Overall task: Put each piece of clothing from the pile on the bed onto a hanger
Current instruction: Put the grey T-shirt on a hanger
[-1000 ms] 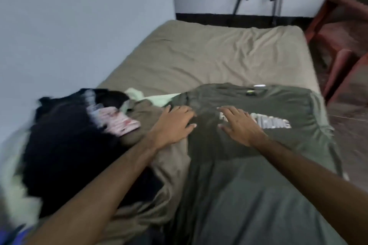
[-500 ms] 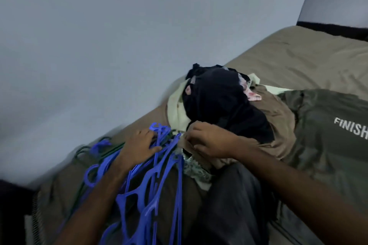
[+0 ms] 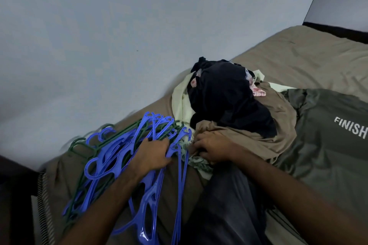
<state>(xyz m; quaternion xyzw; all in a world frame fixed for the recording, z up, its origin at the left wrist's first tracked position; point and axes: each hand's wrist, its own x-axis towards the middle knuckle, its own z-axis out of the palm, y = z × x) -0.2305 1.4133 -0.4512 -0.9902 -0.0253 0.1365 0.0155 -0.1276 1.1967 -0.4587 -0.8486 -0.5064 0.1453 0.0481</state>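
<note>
A heap of blue hangers (image 3: 119,157) is seen lying on the bed (image 3: 310,59), close to the grey wall (image 3: 119,26), with a few green hangers (image 3: 79,145) mixed in along its far edge. The left hand (image 3: 153,155) is laid on top of this heap, its fingers curled around blue hanger parts, so that a hanger is grasped.

Just to the right of the hangers, the pile of clothes (image 3: 235,109) is found on the bed. A black garment (image 3: 227,97) is heaped on top, a pale cream piece (image 3: 181,97) is seen at its wall side, and a brown garment (image 3: 278,125) is spread beneath and around it. A small pink patterned scrap (image 3: 258,92) is visible at the far edge of the black garment. The right hand (image 3: 213,149) is placed at the near edge of the pile, its fingers bent into the brown fabric, which is gripped there; a green patterned cloth (image 3: 197,162) is seen just under this hand.

Further right, an olive shirt (image 3: 328,155) is laid flat on the bed, touching the brown garment, with the white word FINISH printed on it. A dark trouser leg (image 3: 225,209) is seen between the forearms, at the lower edge of the view.
</note>
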